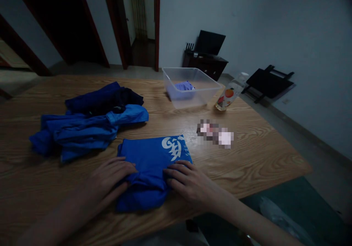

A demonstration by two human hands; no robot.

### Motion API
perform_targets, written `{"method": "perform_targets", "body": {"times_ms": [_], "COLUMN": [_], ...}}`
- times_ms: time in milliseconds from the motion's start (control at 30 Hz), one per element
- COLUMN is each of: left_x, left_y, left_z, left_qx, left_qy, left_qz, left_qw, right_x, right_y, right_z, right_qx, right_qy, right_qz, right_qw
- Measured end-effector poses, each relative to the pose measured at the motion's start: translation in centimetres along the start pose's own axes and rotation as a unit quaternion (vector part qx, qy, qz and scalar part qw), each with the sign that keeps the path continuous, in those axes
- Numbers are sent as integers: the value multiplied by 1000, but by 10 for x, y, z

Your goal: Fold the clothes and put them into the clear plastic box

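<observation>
A folded blue shirt (154,165) with a white print lies on the wooden table (261,154) near its front edge. My left hand (111,176) rests flat on the shirt's left side, fingers spread. My right hand (189,181) presses on its right side, fingers extended over the fold. Neither hand grips the cloth.
A heap of blue and dark clothes (90,123) lies at the left. A clear plastic bin (191,86) holding a blue cloth stands at the back, a bottle (229,95) beside it. A blurred small item (216,133) lies mid-table. Dark furniture stands by the wall.
</observation>
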State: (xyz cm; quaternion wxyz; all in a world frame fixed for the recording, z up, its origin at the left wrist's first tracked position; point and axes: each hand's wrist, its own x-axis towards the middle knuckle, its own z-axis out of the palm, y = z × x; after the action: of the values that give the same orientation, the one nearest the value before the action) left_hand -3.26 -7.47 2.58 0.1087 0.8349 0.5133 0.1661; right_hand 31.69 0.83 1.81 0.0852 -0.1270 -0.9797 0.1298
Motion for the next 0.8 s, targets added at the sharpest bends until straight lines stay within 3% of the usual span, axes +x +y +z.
{"method": "perform_targets", "body": {"times_ms": [167, 400, 500, 667, 800], "left_x": [26, 68, 64, 42, 35], "left_y": [16, 41, 38, 13, 6], "left_z": [-5, -19, -20, -15, -18], "left_qx": [10, -53, -74, -97, -138], "left_qy": [74, 63, 39, -43, -35], "left_qz": [-48, -48, -60, -70, -78], "left_qw": [996, 995, 995, 992, 987], "right_x": [9, 48, 56, 53, 50], "right_y": [-16, -17, -9, -1, -1], "right_z": [-16, -22, -23, -25, -26], "right_qx": [157, 257, 284, 323, 338], "right_qy": [44, 157, 183, 175, 159], "right_qz": [70, 173, 195, 193, 180], "right_qw": [984, 938, 921, 910, 910]}}
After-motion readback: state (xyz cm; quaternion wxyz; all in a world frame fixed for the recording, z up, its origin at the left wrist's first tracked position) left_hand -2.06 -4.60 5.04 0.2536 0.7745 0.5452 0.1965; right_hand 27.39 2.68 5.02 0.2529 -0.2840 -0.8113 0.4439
